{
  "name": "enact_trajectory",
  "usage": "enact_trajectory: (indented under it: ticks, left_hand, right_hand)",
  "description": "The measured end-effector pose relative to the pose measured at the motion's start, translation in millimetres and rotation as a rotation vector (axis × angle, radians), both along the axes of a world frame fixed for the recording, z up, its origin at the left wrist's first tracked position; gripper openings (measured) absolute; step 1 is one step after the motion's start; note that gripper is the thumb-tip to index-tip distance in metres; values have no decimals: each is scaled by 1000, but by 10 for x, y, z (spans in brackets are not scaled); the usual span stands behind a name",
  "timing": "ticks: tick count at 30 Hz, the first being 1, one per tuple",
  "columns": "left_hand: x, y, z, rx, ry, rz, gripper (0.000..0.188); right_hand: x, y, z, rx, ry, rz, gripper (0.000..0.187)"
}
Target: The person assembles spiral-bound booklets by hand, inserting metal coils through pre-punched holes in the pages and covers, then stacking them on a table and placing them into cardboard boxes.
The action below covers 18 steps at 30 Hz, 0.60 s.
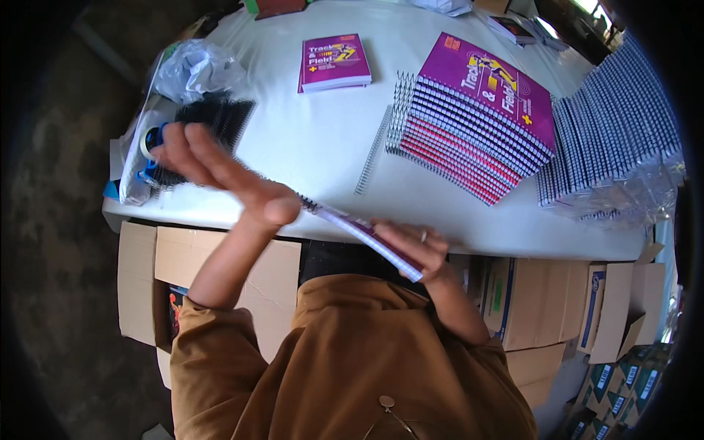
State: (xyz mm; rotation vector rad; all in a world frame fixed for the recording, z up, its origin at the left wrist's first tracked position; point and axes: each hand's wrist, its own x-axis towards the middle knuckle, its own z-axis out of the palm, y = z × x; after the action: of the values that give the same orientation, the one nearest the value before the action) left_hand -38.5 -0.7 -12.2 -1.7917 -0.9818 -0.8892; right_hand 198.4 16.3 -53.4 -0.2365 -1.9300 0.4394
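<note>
Left: dark coils (220, 121) lie heaped on the white table (290, 136). The left hand (246, 189), blurred, extends its fingers, gripping nothing visible; whether its palm touches the coil (309, 204) at the upper end of the purple book (363, 236) cannot be told. Centre: the book slants at the table's near edge. Right: the right hand (419, 246) grasps its lower end. Firm support there, with the coil kept straight, probably works best.

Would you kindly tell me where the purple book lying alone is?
In the head view, the book lies at upper centre, left of the purple-topped stack and right of the plastic bag.
</note>
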Motion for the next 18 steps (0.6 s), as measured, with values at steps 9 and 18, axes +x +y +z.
enact_trajectory:
  ticks: [9, 18]
  left_hand:
    - [220, -407, -605, -352, 4, -187, 112]
    - [117, -48, -264, 35, -103, -150, 105]
  right_hand:
    - [-42, -20, 5, -43, -23, 104, 24]
    - [-162, -17, -69, -60, 3, 75, 43]
